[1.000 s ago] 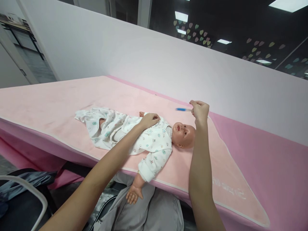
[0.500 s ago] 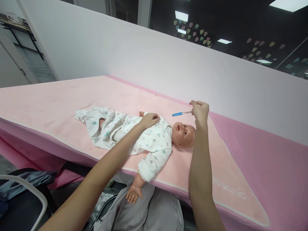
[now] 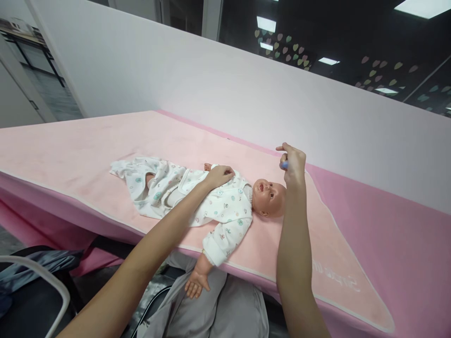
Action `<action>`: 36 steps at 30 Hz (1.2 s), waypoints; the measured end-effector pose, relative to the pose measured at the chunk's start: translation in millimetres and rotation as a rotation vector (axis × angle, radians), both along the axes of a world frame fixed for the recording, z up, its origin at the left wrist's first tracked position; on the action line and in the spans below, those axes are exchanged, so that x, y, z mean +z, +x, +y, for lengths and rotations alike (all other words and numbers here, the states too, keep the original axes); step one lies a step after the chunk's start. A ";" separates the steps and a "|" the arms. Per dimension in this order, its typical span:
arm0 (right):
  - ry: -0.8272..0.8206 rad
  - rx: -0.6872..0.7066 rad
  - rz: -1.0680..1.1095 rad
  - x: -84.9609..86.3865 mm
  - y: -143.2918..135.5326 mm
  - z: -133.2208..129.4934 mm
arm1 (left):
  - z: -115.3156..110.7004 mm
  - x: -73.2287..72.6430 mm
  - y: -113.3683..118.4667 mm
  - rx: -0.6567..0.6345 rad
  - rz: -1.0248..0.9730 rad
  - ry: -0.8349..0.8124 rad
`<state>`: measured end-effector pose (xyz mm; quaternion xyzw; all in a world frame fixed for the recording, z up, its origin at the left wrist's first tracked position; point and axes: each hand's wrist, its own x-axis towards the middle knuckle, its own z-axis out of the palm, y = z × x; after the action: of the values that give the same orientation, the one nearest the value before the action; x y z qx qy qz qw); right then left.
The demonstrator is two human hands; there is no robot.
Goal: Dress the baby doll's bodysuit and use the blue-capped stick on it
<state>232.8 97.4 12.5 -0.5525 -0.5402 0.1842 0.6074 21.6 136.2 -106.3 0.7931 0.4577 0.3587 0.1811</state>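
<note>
A baby doll (image 3: 225,202) in a white printed outfit lies on its back on the pink mat (image 3: 105,136), its head to the right and one arm hanging over the front edge. On the doll's chest rests my left hand (image 3: 220,177), fingers curled, what they hold, if anything, being hidden. My right hand (image 3: 293,162) is raised above and behind the doll's head, one finger pointing left. It grips a thermometer-like stick, of which only the blurred blue end (image 3: 283,165) shows beside the fingers.
A white wall (image 3: 211,89) runs behind the table, with dark windows above it. Below the front edge are grey trousers (image 3: 232,305) and, at the lower left, a dark chair (image 3: 31,300) with a pale curved armrest.
The blue stick, stretched out to the left before, has swung in against my right hand, and that hand's fingers have shifted. My left hand and the doll look the same.
</note>
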 end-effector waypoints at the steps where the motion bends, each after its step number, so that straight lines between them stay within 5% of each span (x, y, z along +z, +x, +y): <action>1: -0.004 -0.018 0.002 -0.4 0.2 0.6 | 0.1 -0.2 0.0 0.000 -0.001 0.000; 17: -0.021 -0.065 0.011 1.8 -3.2 -4.9 | -0.1 0.0 -0.1 -0.001 -0.005 0.002; 36: -0.136 0.180 0.118 -2.7 5.2 -3.5 | -0.3 0.0 -0.8 -0.003 0.003 -0.001</action>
<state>238.0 93.9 9.8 -0.5298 -0.5374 0.3064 0.5802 20.8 135.9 -106.4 0.7942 0.4568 0.3573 0.1812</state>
